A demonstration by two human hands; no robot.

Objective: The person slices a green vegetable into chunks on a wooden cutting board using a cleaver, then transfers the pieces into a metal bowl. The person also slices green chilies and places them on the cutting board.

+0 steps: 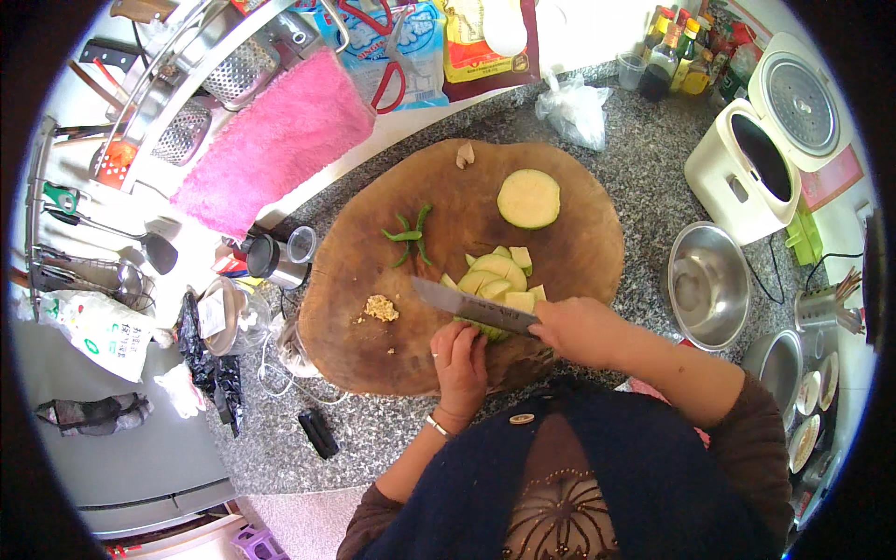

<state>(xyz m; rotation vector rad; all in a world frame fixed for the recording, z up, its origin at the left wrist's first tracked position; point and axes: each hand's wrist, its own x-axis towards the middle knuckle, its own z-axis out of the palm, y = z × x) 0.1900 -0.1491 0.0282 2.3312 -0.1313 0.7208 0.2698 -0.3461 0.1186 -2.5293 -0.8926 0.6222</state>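
My right hand (575, 329) grips the handle of a kitchen knife (476, 306), its blade pointing left over the wooden chopping board (350, 350). Just under the blade, the fingers of my left hand (460, 360) press on a green-skinned squash piece (490, 330), mostly hidden by the knife. Beyond the blade lies a heap of pale squash slices and chunks (498, 273). A larger round cut piece of squash (528, 199) rests farther back on the board. Several green chili peppers (409, 236) lie at the left, and a small pile of minced garlic or ginger (381, 308) sits nearer me.
Right of the board stand a steel bowl (707, 287) and a rice cooker (745, 168) with its lid raised. A knotted plastic bag (574, 112) and sauce bottles (675, 59) are at the back. A pink towel (280, 140) hangs at the left, above a steel-sided cup (276, 262).
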